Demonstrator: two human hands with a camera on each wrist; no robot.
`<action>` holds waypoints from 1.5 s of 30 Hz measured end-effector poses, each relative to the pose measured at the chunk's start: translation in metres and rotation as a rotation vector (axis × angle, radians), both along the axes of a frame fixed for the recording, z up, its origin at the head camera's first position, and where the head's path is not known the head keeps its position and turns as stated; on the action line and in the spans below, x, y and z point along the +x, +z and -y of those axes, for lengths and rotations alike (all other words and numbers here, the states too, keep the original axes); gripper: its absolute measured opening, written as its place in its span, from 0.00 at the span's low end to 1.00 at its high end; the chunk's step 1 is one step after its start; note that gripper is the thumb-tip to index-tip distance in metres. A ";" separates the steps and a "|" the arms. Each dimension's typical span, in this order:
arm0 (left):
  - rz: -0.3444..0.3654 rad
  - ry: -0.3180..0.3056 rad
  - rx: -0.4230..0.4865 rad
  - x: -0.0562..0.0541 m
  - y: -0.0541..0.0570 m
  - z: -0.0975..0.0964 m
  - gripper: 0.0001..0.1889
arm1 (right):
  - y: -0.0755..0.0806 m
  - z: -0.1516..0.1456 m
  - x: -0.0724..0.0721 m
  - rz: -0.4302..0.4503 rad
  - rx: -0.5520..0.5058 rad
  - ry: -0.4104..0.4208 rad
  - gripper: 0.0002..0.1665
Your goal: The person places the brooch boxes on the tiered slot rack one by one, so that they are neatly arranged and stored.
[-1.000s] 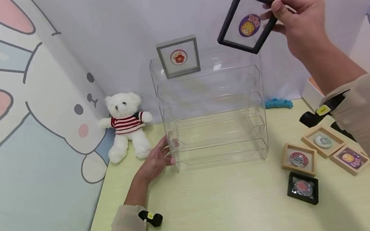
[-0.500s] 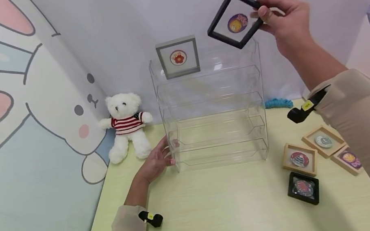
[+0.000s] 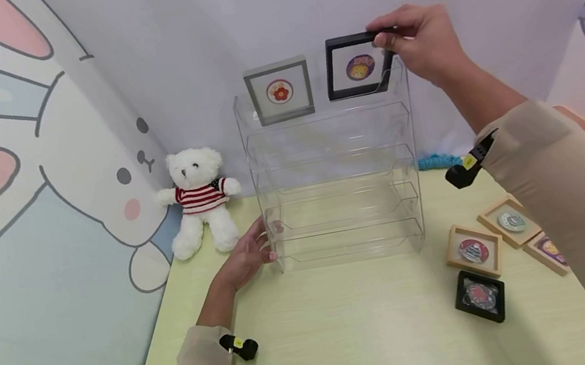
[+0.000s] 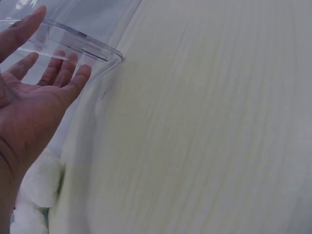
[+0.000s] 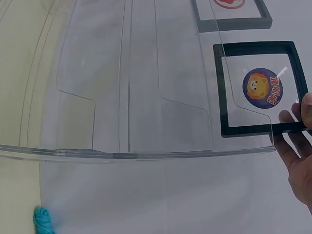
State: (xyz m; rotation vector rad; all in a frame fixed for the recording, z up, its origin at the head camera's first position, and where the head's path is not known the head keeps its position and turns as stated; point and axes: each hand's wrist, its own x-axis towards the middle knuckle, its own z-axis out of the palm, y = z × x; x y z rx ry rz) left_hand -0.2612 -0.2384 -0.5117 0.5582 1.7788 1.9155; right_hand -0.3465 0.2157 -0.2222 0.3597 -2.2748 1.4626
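My right hand (image 3: 427,44) pinches the upper right corner of a black display frame (image 3: 328,72). Inside its clear window is a round purple badge with a yellow character (image 3: 360,67). The frame stands nearly upright at the top tier of a clear acrylic rack (image 3: 343,237), its lower part behind the front lip in the right wrist view. To its left, a grey display frame (image 3: 284,120) with a red flower badge leans in that tier. My left hand (image 3: 247,259) touches the rack's lower left side, with relaxed, spread fingers (image 4: 78,80) in the left wrist view.
On the table's right lie a black frame (image 3: 480,297) and several wooden frames, one with a red badge (image 3: 475,251). A white teddy bear (image 3: 200,192) sits left of the rack. A blue yarn bundle (image 3: 438,161) lies behind it to the right.
My right hand has moved left and down with the black frame, turning it from a diamond tilt to nearly level at the top tier. The left hand has stayed at the rack's side.
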 end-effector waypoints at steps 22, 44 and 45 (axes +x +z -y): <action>-0.011 -0.016 0.004 -0.001 0.000 0.001 0.55 | -0.006 -0.005 0.002 0.084 0.262 -0.076 0.26; 0.002 -0.002 0.003 -0.003 0.001 -0.002 0.56 | -0.039 -0.094 0.036 0.062 0.269 -0.132 0.33; 0.003 -0.001 0.005 -0.003 0.001 -0.002 0.56 | -0.043 -0.099 0.039 0.065 0.275 -0.135 0.33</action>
